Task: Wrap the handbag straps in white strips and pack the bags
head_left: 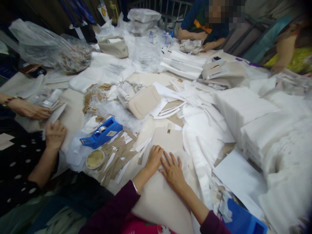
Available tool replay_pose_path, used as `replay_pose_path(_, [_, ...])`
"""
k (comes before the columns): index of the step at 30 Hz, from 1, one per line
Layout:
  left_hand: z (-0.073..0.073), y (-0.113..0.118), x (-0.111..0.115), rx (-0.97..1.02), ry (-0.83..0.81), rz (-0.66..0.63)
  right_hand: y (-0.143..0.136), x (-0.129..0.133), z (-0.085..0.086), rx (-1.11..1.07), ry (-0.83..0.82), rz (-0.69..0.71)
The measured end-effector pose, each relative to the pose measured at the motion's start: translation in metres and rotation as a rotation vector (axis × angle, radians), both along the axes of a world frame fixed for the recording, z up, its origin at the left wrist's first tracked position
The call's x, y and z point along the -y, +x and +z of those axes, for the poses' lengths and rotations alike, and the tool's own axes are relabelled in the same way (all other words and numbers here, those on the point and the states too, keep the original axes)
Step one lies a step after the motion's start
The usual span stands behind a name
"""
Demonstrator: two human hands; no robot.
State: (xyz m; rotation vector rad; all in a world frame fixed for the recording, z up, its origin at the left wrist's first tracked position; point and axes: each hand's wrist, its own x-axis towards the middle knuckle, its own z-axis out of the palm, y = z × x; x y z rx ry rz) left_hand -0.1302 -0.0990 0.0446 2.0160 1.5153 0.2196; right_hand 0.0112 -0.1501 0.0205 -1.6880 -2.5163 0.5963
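Note:
A beige handbag [167,138] with a small gold clasp lies flat on the table in front of me. Thin, whitish wrapping covers its lower part. My left hand [153,160] rests on the lower left of the bag, fingers stretched forward and close together, touching the wrapping. Beside it, my right hand [173,171] lies flat with its fingers spread over the wrapping. The two hands nearly touch at the fingertips. Neither visibly grips anything.
A blue tape dispenser [101,132] and a round tin [95,159] stand left among paper strips. Another beige bag [144,101] lies beyond. White foam sheets [243,104] are stacked right. A co-worker's hands [55,134] work at left; another person [203,32] sits across.

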Motion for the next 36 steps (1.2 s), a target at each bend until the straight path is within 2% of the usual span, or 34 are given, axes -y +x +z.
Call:
replay_pose_path(3, [-0.017,-0.003,0.001,-0.071,0.068,0.032,0.004,-0.001,-0.006,-0.050,0.019,-0.118])
replay_pose_path(5, [-0.020,-0.003,0.000,-0.108,0.106,0.024,0.009,-0.005,-0.005,-0.083,0.019,-0.220])
replay_pose_path(7, [-0.019,-0.002,-0.001,-0.156,0.128,0.007,0.014,-0.011,-0.001,-0.082,0.002,-0.259])
replay_pose_path(13, [-0.016,0.000,-0.004,-0.246,0.128,-0.041,0.029,-0.040,0.014,0.070,-0.079,-0.130])
replay_pose_path(21, [-0.017,-0.001,-0.006,-0.255,0.129,-0.038,0.042,-0.062,0.012,0.071,-0.162,-0.065])
replay_pose_path(29, [-0.014,-0.002,-0.006,-0.238,0.125,-0.026,0.048,-0.056,0.020,-0.026,-0.155,-0.065])
replay_pose_path(36, [-0.006,-0.005,-0.007,-0.222,0.135,-0.047,0.057,-0.043,0.012,-0.176,-0.074,-0.060])
